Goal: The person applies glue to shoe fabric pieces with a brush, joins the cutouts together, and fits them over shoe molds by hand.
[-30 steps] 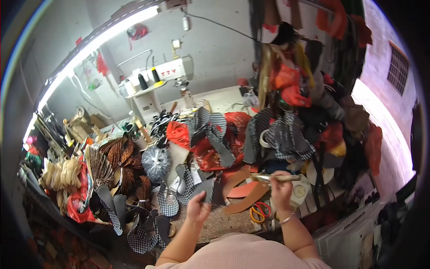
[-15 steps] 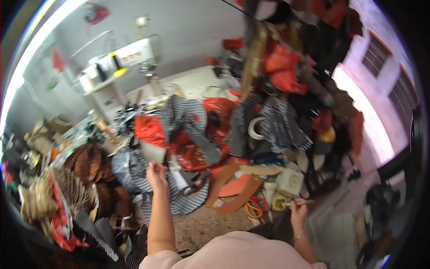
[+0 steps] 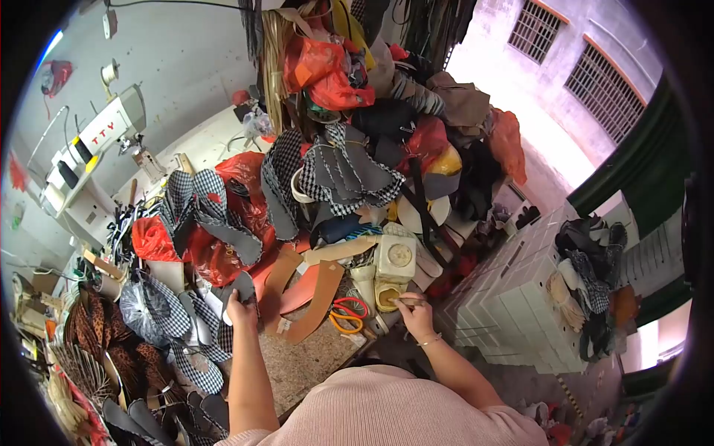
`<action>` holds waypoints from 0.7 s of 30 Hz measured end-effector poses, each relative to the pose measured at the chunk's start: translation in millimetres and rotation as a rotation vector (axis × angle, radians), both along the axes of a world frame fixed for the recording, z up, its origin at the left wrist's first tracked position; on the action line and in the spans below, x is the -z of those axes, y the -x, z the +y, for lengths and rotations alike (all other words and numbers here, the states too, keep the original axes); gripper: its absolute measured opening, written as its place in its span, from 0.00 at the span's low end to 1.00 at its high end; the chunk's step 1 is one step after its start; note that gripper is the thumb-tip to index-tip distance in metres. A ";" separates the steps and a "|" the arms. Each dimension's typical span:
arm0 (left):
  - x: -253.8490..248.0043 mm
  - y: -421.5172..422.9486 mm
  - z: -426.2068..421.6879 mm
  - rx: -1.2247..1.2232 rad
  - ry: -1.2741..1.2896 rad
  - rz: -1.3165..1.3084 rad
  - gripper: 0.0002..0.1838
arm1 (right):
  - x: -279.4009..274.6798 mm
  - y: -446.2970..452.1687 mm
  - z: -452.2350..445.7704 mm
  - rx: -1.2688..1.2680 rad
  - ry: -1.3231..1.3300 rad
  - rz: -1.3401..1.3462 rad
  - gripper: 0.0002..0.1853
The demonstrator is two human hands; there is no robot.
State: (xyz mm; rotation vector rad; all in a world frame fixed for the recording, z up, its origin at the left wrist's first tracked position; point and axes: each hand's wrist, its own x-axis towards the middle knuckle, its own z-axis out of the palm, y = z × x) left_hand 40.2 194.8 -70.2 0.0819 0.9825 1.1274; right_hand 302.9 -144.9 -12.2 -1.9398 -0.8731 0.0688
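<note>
A dark grey insole-shaped piece [image 3: 244, 285] is gripped in my left hand [image 3: 241, 312], above the left part of the worktop [image 3: 297, 369]. My right hand [image 3: 416, 314] is closed on a thin brush-like tool [image 3: 405, 300], whose end is at the mouth of a small yellowish pot [image 3: 387, 296]. Behind the pot stands a white square container [image 3: 396, 256]. Orange-handled scissors [image 3: 348, 315] lie between my hands, beside curved brown strips [image 3: 320, 297].
Checkered insoles [image 3: 212, 215] and red plastic bags [image 3: 223, 256] are piled at the back. A sewing machine [image 3: 104, 130] stands at the left. Leopard-patterned pieces [image 3: 93, 320] lie at the lower left. White stacked boxes [image 3: 513, 305] stand at the right.
The view has swung to the right. My right hand has brought the tool to the yellowish pot. A grey piece now shows in my left hand, which was blurred before.
</note>
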 end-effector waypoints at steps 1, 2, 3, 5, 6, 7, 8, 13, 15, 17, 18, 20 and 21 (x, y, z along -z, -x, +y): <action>-28.6 -6.7 -24.1 -0.050 -0.156 -0.028 0.13 | -11.1 0.4 0.0 0.015 -0.059 -0.041 0.09; -48.3 -8.1 -44.2 0.007 -0.304 -0.115 0.13 | -15.8 -1.2 -2.9 -0.015 -0.107 -0.077 0.10; -69.2 -15.7 -60.0 -0.006 -0.351 -0.156 0.13 | -10.5 -4.5 -10.2 -0.023 -0.120 -0.064 0.10; -79.9 -26.8 -77.7 0.048 -0.384 -0.013 0.12 | 5.2 -8.9 -26.7 -0.129 0.053 -0.048 0.09; -96.5 -38.0 -87.5 0.092 -0.492 0.014 0.11 | -1.9 -8.1 -28.7 -0.106 0.082 -0.043 0.09; -116.2 -48.8 -98.1 0.131 -0.599 0.042 0.11 | -4.7 -12.4 -21.6 -0.137 0.062 -0.050 0.09; -130.3 -57.7 -107.7 0.158 -0.620 0.045 0.15 | -6.4 -15.6 -16.1 -0.058 -0.111 0.222 0.08; -168.5 -90.8 -153.4 0.312 -0.721 0.393 0.18 | -114.2 -10.1 23.9 -0.178 -0.511 0.715 0.06; -152.9 -98.9 -163.6 0.306 -0.816 0.418 0.16 | -135.8 -5.2 36.8 -0.467 -0.497 0.622 0.08; -170.4 -107.4 -189.3 0.370 -0.798 0.398 0.16 | -163.0 5.4 47.1 -0.603 -0.504 0.513 0.09; -185.7 -109.0 -201.3 0.381 -0.781 0.474 0.11 | -159.1 5.2 54.9 -0.621 -0.468 0.372 0.09; -178.5 -112.0 -209.8 0.365 -0.775 0.371 0.11 | -147.0 -0.3 68.9 -0.609 -0.451 0.162 0.09; -173.0 -111.7 -213.7 0.356 -0.762 0.268 0.10 | -153.2 -2.1 69.8 -0.617 -0.457 0.159 0.09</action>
